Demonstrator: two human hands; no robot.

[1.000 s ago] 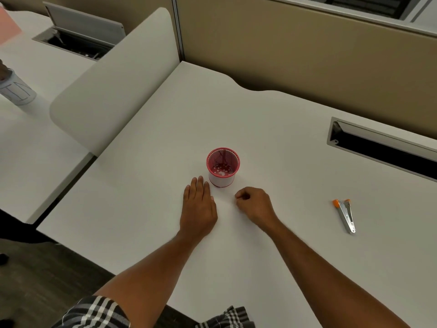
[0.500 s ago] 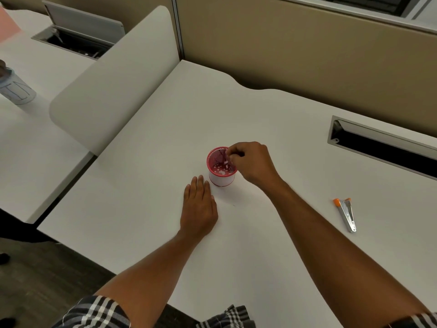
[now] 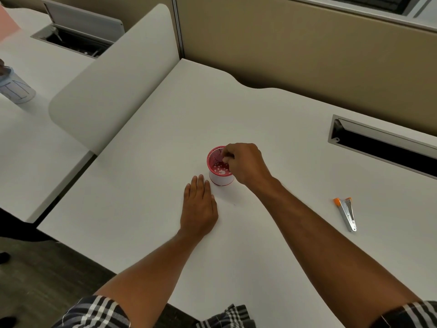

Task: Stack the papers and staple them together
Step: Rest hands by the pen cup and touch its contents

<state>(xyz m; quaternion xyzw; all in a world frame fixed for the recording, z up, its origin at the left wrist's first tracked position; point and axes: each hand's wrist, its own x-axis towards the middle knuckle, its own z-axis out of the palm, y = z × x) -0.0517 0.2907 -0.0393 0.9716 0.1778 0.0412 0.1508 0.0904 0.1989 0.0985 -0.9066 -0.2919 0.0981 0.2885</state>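
A small red mesh cup (image 3: 221,180) with a white wall stands in the middle of the white desk (image 3: 272,119), with white bits in its bottom. My right hand (image 3: 247,163) hovers over the cup's right rim, fingertips pinched together just inside the opening; I cannot make out anything between them. My left hand (image 3: 199,209) lies flat, palm down, on the desk just left of and in front of the cup, holding nothing. A silver stapler (image 3: 346,214) with orange ends lies on the desk to the right, well apart from both hands. No papers lie on this desk.
A recessed cable slot (image 3: 383,147) is set into the desk at the right rear. A white curved divider (image 3: 113,74) separates the neighbouring desk on the left, which holds a pale cup (image 3: 16,91), an open cable box (image 3: 78,31) and a pink sheet's corner (image 3: 7,27).
My right hand has moved from the desk in front of the cup up over the cup's rim and stays there, pinched. The left hand has not moved.
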